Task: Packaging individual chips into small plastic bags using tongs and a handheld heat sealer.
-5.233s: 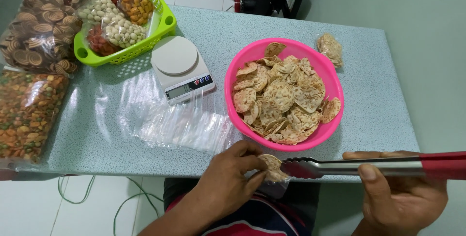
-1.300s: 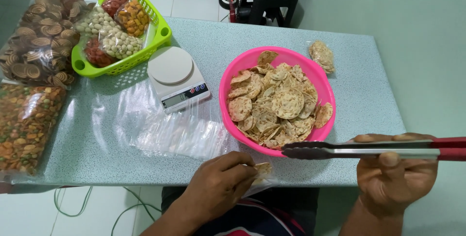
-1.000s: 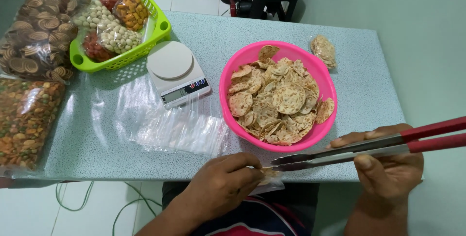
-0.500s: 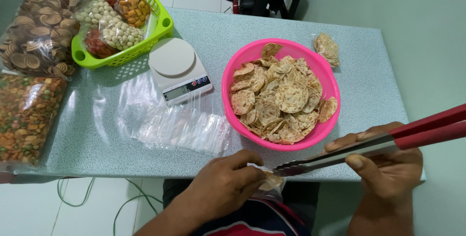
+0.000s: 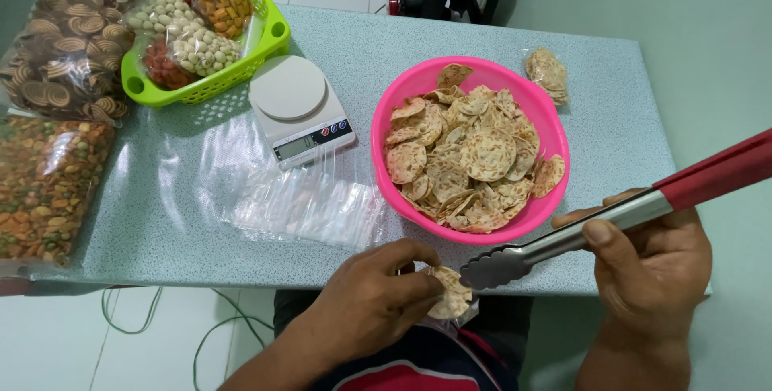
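Red-handled steel tongs sit in my right hand, fingers wrapped round the shaft, thumb on top; that grip is pressed tight on the tongs. Their tips look nearly together, right beside a small clear bag holding round crackers. My left hand pinches that bag at its mouth, below the tabletop edge, over my lap. I cannot tell whether the tong tips touch a cracker.

Just beyond both grips: pink bowl heaped with flat round crackers. Past its far right rim, one filled cracker pack lies on the tabletop.

Left of the left grip and a little beyond: stack of clear empty bags, then a white scale behind it. Farther left: green basket of snack packs, a big bag of brown swirl snacks, a big bag of mixed nuts.
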